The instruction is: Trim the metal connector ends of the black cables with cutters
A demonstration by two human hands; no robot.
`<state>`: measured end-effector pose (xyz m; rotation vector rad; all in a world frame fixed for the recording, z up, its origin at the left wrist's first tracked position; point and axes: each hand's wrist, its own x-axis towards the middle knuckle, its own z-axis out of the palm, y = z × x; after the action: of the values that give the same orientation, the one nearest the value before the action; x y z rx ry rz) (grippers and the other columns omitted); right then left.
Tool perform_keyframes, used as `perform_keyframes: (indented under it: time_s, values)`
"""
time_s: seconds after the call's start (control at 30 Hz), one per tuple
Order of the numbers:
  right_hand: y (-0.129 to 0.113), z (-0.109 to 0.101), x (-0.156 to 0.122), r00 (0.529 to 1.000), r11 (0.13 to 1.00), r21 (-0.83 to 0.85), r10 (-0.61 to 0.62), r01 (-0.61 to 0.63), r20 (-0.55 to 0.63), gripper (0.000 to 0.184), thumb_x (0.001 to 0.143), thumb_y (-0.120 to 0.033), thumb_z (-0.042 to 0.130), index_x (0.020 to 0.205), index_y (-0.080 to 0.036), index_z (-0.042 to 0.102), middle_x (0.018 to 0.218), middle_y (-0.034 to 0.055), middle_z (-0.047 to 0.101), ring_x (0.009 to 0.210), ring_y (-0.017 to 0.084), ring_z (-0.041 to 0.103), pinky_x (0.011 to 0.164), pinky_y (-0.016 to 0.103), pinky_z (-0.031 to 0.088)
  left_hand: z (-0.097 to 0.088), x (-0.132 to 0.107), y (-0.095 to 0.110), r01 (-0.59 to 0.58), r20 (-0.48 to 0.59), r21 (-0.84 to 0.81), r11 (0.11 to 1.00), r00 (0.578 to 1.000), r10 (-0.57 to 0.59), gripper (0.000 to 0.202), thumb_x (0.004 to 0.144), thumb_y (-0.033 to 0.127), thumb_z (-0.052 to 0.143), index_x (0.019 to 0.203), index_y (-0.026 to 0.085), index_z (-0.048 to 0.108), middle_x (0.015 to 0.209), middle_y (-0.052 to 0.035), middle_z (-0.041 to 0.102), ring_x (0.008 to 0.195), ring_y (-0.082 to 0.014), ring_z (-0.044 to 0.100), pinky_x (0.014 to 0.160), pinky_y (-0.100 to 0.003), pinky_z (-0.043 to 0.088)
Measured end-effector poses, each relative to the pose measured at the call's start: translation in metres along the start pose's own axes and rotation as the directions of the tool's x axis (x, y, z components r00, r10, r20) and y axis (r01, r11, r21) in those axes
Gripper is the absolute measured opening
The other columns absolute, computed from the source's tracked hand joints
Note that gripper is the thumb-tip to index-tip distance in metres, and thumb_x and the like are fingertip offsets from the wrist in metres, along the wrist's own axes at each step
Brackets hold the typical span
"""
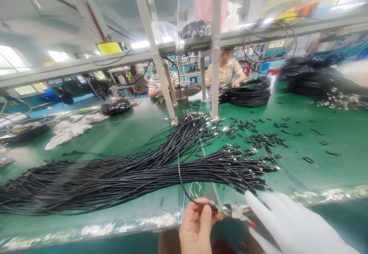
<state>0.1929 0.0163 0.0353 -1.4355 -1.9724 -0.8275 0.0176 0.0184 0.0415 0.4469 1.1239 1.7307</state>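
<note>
My left hand (197,225) is bare, at the bottom centre, its thumb and fingers pinched on the end of one thin black cable (184,187) that loops up into the pile. My right hand (287,223) wears a white glove and lies beside it at the lower right, fingers stretched toward the cable tip; something red and metallic shows between the two hands, too hidden to name. A big bundle of black cables (115,175) sprawls across the green table (316,169), plug ends pointing right.
Small black plastic caps (258,137) are scattered right of centre. White rags (70,129) lie at the left. Metal rack posts (214,54) stand mid-table. Two people sit across the table beside coiled cable heaps (247,93). More black cable piles (310,77) sit at the far right.
</note>
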Motion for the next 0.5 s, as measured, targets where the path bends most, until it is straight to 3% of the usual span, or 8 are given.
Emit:
perform_keyframes:
  time_s: [0.07,0.2,0.33,0.5]
  values:
    - [0.006,-0.002,0.007,0.999,0.999,0.051,0.010,-0.012,0.047,0.035,0.093,-0.036,0.048,0.118,-0.024,0.070,0.099,0.0111,0.070,0.082,0.030,0.065,0.072,0.043,0.050,-0.004,0.002,0.006,0.101,0.065,-0.039,0.994,0.993,-0.098,0.046,0.048,0.049,0.101,0.074,0.018,0.080,0.068,-0.0048,0.076,0.061,-0.0150,0.071,0.060,-0.022,0.061]
    - [0.016,-0.008,0.022,0.976,0.978,0.106,-0.193,0.182,0.097,0.036,0.084,-0.033,0.063,0.116,-0.023,0.073,0.101,0.0101,0.072,0.092,0.031,0.065,0.072,0.040,0.052,-0.009,0.001,0.013,0.247,0.148,-0.071,0.966,0.961,-0.235,0.042,0.049,0.041,0.103,0.077,0.017,0.083,0.067,-0.0070,0.076,0.058,-0.0145,0.069,0.056,-0.021,0.057]
    - [0.016,-0.014,0.025,0.959,0.971,0.041,-0.238,0.235,0.150,0.037,0.090,-0.034,0.057,0.123,-0.025,0.068,0.109,0.0111,0.071,0.100,0.032,0.063,0.078,0.043,0.052,-0.011,-0.002,0.017,0.292,0.200,-0.059,0.955,0.940,-0.276,0.041,0.052,0.040,0.103,0.079,0.016,0.084,0.068,-0.0056,0.075,0.058,-0.0122,0.067,0.057,-0.021,0.056]
    - [0.017,-0.019,0.030,0.931,0.931,0.058,-0.363,0.361,0.033,0.037,0.093,-0.022,0.047,0.127,-0.016,0.061,0.115,0.0152,0.069,0.109,0.034,0.060,0.082,0.045,0.049,-0.017,-0.004,0.020,0.331,0.260,0.012,0.943,0.910,-0.323,0.042,0.055,0.042,0.102,0.082,0.015,0.084,0.069,-0.0054,0.075,0.059,-0.0110,0.064,0.059,-0.021,0.054]
